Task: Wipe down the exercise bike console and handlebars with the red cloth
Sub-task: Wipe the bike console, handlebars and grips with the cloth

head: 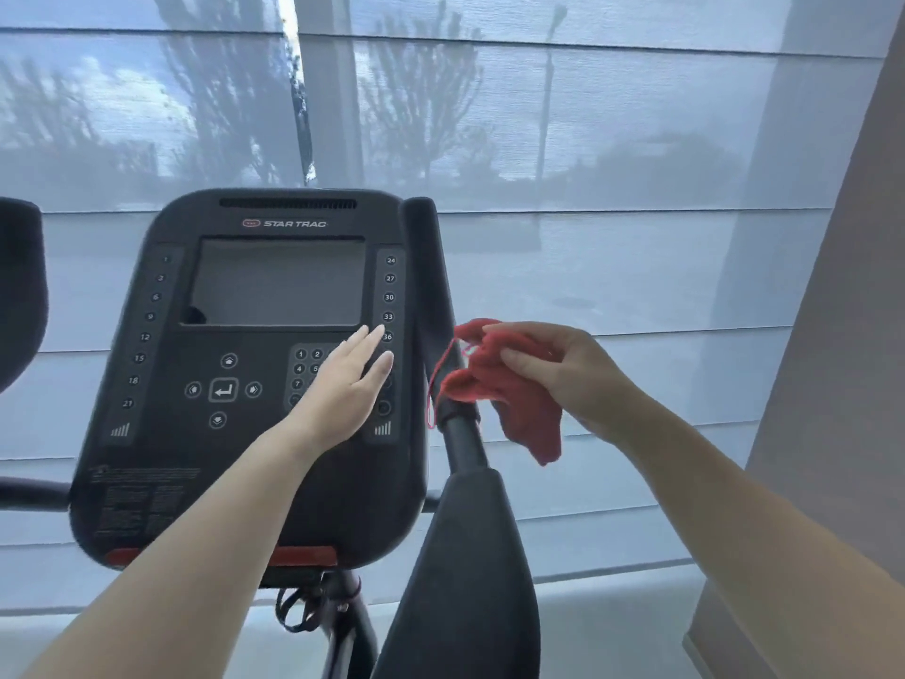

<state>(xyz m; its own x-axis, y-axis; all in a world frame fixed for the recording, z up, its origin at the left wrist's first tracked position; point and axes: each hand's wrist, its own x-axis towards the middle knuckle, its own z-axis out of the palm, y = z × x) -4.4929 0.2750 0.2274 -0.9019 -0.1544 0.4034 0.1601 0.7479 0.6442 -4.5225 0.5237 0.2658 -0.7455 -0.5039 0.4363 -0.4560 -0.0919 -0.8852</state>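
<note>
The black exercise bike console (254, 365) fills the left centre of the head view, its screen dark. My left hand (350, 379) lies flat and empty over the number keypad on the console's right side, fingers together and pointing up right. My right hand (563, 370) pinches the crumpled red cloth (499, 384), which hangs against the upright right handlebar (436, 296) just right of the console. A thin red loop dangles from the cloth's left edge. The padded right armrest (470, 570) lies below. The left handlebar (19, 291) shows at the left edge.
A translucent window blind (636, 139) stands directly behind the bike. A beige wall (842, 384) runs down the right edge, close to my right forearm. A black strap (298, 610) hangs under the console by the bike's stem.
</note>
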